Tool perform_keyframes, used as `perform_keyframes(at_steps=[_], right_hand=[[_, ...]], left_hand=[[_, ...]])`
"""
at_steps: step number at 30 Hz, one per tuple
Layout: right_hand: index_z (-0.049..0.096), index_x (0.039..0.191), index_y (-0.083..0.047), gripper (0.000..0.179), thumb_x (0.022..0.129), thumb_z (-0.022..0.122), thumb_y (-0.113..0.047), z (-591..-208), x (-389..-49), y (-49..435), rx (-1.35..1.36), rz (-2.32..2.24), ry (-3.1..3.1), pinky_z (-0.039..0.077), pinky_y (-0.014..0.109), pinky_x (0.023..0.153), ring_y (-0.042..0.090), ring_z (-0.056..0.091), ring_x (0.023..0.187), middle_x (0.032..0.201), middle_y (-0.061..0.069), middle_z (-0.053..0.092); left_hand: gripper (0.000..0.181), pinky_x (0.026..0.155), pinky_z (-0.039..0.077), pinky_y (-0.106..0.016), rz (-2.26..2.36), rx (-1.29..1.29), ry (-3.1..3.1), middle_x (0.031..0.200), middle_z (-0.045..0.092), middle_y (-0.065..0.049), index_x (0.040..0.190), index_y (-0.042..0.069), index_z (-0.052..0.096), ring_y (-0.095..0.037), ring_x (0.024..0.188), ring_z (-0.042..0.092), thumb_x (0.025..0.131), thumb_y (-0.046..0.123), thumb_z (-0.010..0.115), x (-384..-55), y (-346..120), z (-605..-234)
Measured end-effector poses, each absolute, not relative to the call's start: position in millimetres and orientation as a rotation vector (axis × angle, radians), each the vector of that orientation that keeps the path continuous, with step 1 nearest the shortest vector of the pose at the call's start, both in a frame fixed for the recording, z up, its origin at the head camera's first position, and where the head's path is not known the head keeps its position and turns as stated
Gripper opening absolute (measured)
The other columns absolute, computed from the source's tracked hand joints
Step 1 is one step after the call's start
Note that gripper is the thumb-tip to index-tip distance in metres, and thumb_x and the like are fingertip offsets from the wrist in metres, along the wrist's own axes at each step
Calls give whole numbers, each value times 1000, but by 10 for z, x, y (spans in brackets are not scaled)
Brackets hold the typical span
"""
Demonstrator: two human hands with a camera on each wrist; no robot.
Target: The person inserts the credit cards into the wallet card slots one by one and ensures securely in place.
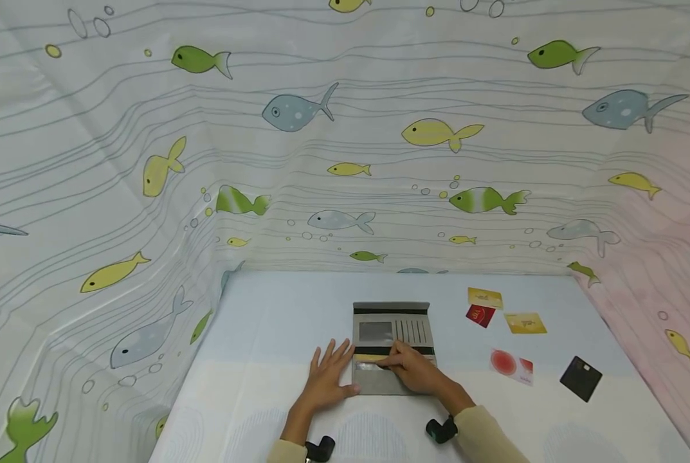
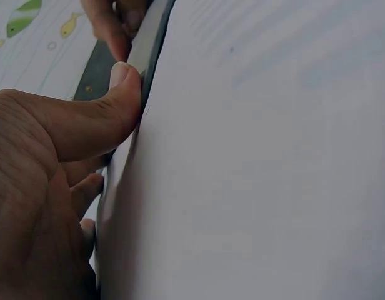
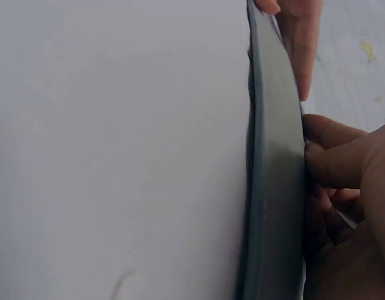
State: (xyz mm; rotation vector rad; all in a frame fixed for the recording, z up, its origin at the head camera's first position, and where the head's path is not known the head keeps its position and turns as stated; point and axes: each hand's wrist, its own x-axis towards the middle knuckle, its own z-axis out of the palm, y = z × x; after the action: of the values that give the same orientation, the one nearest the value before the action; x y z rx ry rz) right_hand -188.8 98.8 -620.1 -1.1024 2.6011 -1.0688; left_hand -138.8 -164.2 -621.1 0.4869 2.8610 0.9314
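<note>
An unfolded grey wallet lies flat, with card slots and a clear window in its upper part. The edge of a yellow card shows in its lower pocket, above a clear strip. My left hand rests at the wallet's left side with fingers spread; its thumb touches the edge. My right hand lies over the lower right part, fingers bent, thumb and index finger close together at the yellow card and pocket lip. The fingers partly hide the contact.
Right of the wallet lie two yellow cards, a red card, a white card with red shapes and a black square item. A fish-patterned sheet hangs around the table.
</note>
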Motion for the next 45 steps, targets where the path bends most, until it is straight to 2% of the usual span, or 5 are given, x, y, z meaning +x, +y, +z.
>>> perform_keyframes(at_steps=[6, 19, 31, 40, 45], right_hand=[[76, 116, -10, 30, 93, 63, 3, -6201, -1781, 945, -1143, -997, 2740, 41, 15, 64, 0, 38, 76, 90, -5, 51], [77, 107, -7, 23, 92, 64, 4, -6119, -1688, 1140, -762, -1247, 2801, 53, 20, 71, 2, 56, 86, 99, -7, 62], [76, 110, -10, 23, 91, 67, 0, -6036, -1669, 1858, -384, -1297, 2959, 61, 33, 84, 14, 67, 95, 98, -4, 67], [75, 108, -9, 23, 88, 71, 1, -5981, -1630, 2443, -346, -1134, 3118, 57, 18, 75, 6, 65, 88, 98, -2, 71], [71, 117, -5, 25, 92, 69, -8, -5915, -1599, 2797, -169, -997, 3058, 60, 32, 79, 23, 67, 95, 106, 9, 70]], left_hand=[[88, 118, 5, -68, 973, 496, 2878, 161, 35, -13, 152, 9, 43, -46, 151, 20, 77, 38, 80, -1359, -1630, -6233], [88, 120, 2, -66, 956, 480, 2853, 163, 32, -11, 153, 10, 39, -43, 153, 16, 80, 39, 79, -1410, -1622, -6197], [90, 120, 2, -67, 953, 490, 2869, 163, 32, -12, 153, 10, 40, -44, 153, 17, 79, 43, 79, -1423, -1653, -6219], [89, 119, 3, -67, 951, 483, 2862, 163, 33, -12, 153, 11, 40, -44, 153, 18, 79, 41, 79, -1406, -1647, -6230], [88, 120, 3, -68, 938, 480, 2867, 163, 33, -11, 153, 12, 40, -44, 153, 19, 79, 38, 80, -1397, -1635, -6228]])
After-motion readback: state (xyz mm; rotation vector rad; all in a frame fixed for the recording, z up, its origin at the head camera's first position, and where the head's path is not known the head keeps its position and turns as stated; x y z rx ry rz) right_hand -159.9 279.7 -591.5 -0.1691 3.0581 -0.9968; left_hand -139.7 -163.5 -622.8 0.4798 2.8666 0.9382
